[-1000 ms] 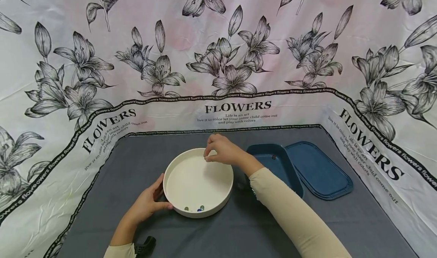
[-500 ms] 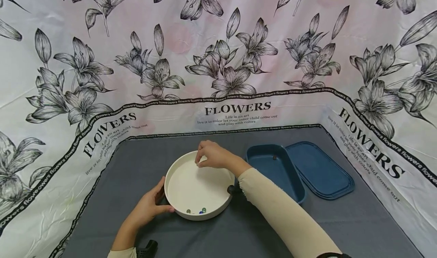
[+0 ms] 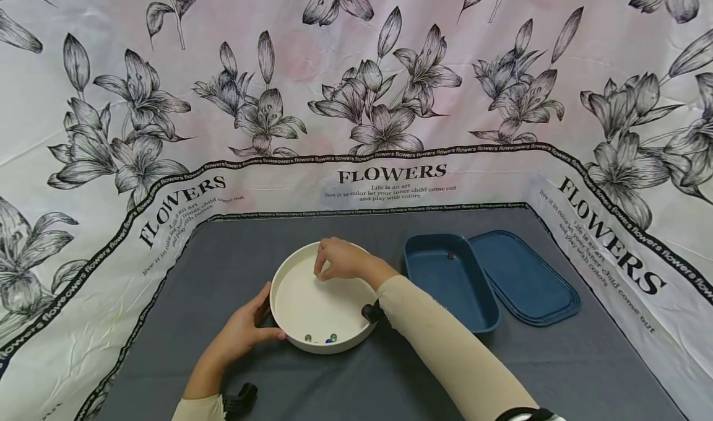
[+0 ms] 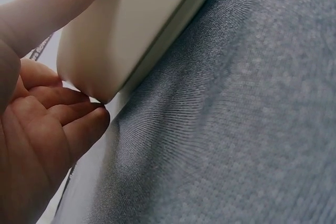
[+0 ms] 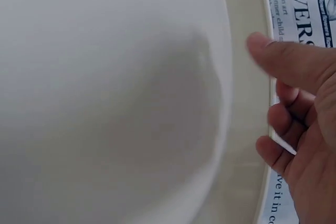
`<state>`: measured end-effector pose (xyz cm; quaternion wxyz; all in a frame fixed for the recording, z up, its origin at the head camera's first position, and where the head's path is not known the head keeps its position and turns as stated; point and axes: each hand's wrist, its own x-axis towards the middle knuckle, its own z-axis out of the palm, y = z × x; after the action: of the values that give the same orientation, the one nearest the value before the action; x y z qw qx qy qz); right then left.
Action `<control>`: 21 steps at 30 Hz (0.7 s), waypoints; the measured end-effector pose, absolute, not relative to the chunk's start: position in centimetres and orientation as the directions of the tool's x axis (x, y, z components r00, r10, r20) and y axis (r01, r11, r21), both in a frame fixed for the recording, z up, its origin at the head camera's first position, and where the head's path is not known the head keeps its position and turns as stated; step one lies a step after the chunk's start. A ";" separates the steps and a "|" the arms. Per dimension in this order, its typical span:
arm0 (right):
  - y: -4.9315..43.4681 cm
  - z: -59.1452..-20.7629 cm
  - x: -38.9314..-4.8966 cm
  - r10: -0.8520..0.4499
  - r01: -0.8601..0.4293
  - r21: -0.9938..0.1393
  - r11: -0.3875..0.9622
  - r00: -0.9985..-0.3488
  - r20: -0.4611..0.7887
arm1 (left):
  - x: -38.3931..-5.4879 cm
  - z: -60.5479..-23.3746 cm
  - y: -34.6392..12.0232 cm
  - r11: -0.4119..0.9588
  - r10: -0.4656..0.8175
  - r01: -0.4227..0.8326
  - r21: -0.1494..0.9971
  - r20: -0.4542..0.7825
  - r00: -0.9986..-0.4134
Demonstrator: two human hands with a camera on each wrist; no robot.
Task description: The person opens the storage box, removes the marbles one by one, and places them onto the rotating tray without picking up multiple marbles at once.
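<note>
A round cream dish (image 3: 295, 303) with a low wall lies mid-table. Near its front wall sit several small glass marbles (image 3: 308, 338), greenish and blue. My left hand (image 3: 241, 334) holds the dish at its left side; in the left wrist view the thumb and bent fingertips touch the outer wall (image 4: 131, 19). Over the far part of the dish is my right hand (image 3: 345, 261), thumb and forefinger close together. In the right wrist view the right hand (image 5: 310, 108) has its other fingers curled; whatever lies between thumb and forefinger is hidden.
Right of the dish stands a blue rectangular container (image 3: 445, 291) with one small brownish marble (image 3: 450, 256) inside. Its blue lid (image 3: 526, 278) lies flat to the right. Grey cloth (image 3: 184, 309) covers the table, and a flower-printed sheet (image 3: 390, 192) rises behind.
My right hand has moved left and slightly nearer, from the dish's far rim to over its inside. The left hand stays on the dish. The visible marbles have stayed near the front wall.
</note>
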<state>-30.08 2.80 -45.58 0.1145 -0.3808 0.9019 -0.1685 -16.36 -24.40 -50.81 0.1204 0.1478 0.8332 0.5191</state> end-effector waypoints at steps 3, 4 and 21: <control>2.7 -45.8 -29.9 -0.723 -0.647 -0.374 0.665 -0.683 -0.104 | -16.4 -50.9 -24.3 0.423 0.369 0.124 0.898 -0.045 -0.928; 2.7 -45.9 -29.9 -0.721 -0.647 -0.367 0.669 -0.684 -0.108 | -16.4 -50.9 -24.3 0.423 0.366 0.125 0.897 -0.043 -0.929; 4.3 -43.3 -29.6 -0.723 -0.668 -0.387 0.636 -0.691 0.005 | -16.5 -51.1 -24.2 0.434 0.358 0.108 0.894 -0.061 -0.932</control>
<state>-29.63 4.32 -43.31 0.0753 -0.3857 0.9012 -0.1826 -16.49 -24.17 -51.09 0.1217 0.1392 0.8380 0.5133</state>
